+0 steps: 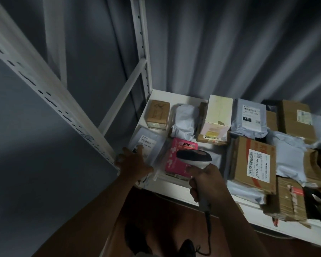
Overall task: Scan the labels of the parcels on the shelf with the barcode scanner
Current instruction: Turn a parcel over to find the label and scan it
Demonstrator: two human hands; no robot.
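Grey mailer (146,145) under left hand (132,163); right hand (205,179) grips scanner (194,157).

Grey-white barcode scanner (194,158) above pink parcel (176,158); labelled grey parcel (146,145) front-left on shelf (176,98).

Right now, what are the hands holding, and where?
The right hand grips the barcode scanner by its handle, below the head. The left hand holds nothing; its fingers rest on the grey labelled parcel.
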